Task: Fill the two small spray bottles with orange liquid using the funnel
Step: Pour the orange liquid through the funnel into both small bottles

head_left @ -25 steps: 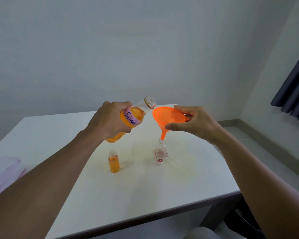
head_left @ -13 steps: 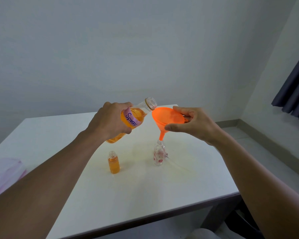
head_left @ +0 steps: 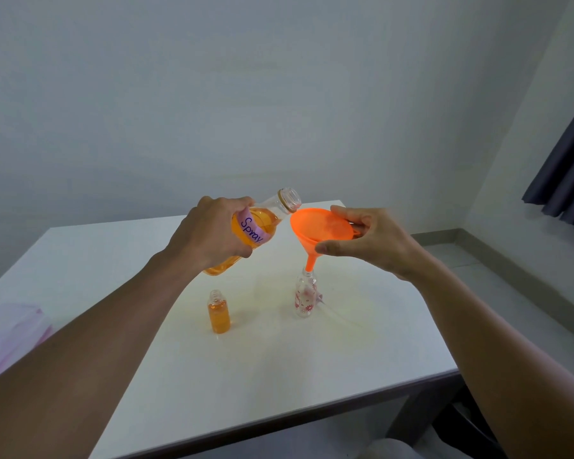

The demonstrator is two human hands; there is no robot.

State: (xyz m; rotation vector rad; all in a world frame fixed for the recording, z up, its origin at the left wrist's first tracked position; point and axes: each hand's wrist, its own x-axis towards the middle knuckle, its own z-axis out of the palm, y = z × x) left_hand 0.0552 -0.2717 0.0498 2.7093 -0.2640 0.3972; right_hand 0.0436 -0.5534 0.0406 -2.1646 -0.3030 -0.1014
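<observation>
Half done: small clear bottle (head_left: 219,313), near-left on white tabletop (head_left: 279,376), is full of orange. L grip (head_left: 212,234) clamps tilted clear "Spray" bottle (head_left: 262,223) w/ orange liquid, no pour yet. R grip (head_left: 373,241) pinches orange plastic funnel (head_left: 315,228), spout at empty flowered small bottle (head_left: 305,298), right.

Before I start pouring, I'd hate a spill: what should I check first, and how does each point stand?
1. Cap off the Spray bottle: ok, its mouth is open.
2. Grip of the left hand on it: ok, wrapped round the body.
3. Its mouth over the funnel: not ok, only at the rim's left edge.
4. Hold of the right hand on the funnel: ok, it grips the bowl.
5. Spout inside the floral bottle: cannot tell; the tip meets its neck.
6. Room in the floral bottle: ok, it looks empty.
</observation>
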